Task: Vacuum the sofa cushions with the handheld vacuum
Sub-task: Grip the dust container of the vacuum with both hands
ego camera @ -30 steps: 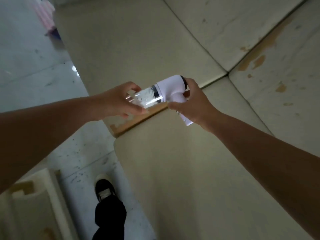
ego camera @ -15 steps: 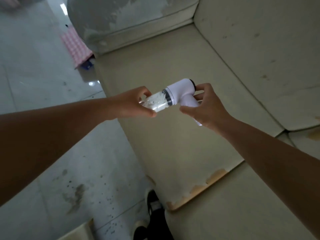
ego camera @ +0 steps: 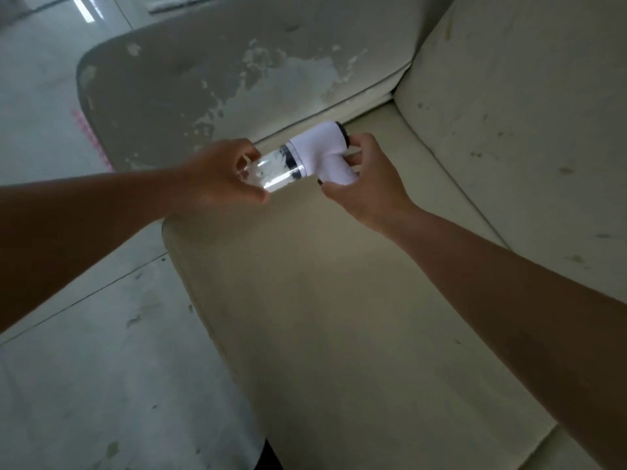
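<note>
A small white handheld vacuum (ego camera: 322,154) with a clear dust cup (ego camera: 271,173) hangs in the air over the cream seat cushion (ego camera: 339,317) of the sofa. My left hand (ego camera: 217,178) is shut around the clear cup, which holds pale debris. My right hand (ego camera: 366,181) grips the white body and its handle from the right. The vacuum lies roughly level, cup end to the left, well above the cushion and not touching it. The nozzle end is hidden inside my left hand.
The sofa's armrest (ego camera: 220,72), with its covering peeling in patches, rises behind the vacuum. The stained back cushion (ego camera: 509,113) fills the right. Grey tiled floor (ego camera: 84,368) lies to the left. A dark trouser leg (ego camera: 268,459) shows at the bottom edge.
My view has swung along the sofa to the end seat by the armrest. Both hands have kept their hold on the vacuum, in much the same pose.
</note>
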